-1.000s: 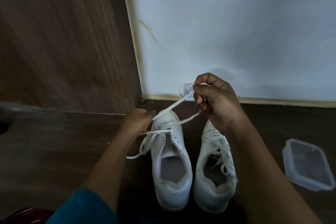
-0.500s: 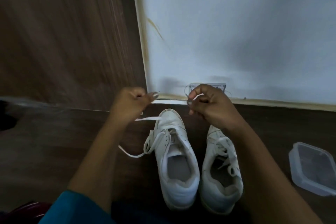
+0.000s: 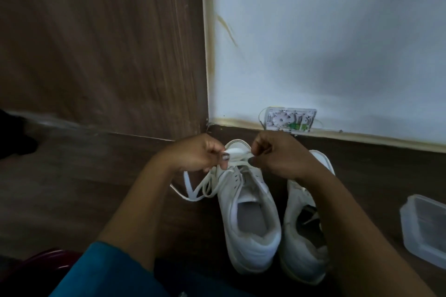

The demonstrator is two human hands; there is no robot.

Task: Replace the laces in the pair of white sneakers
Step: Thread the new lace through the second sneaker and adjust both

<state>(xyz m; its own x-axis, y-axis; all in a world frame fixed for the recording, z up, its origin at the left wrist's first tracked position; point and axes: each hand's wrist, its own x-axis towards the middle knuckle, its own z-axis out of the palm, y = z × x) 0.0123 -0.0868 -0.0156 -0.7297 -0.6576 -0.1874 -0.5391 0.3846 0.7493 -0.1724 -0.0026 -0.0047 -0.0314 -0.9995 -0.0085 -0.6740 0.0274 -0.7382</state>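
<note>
At frame centre, on the dark floor point(image 3: 72, 188), the left hand point(image 3: 198, 152) and right hand point(image 3: 277, 154) each pinch the white lace point(image 3: 237, 152) over the toe of one sneaker point(image 3: 251, 219), hiding its front eyelets. The second sneaker point(image 3: 304, 248) stands just right of it. A clear plastic container point(image 3: 424, 229) lies lower right, a wall box point(image 3: 289, 119) above the hands.

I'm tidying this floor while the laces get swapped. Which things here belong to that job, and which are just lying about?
Part of the job:
- nearer sneaker, under the hands
- other sneaker
- lace, pinched by the left hand and the right hand

Just lying about:
- plastic container
- wall box
</note>
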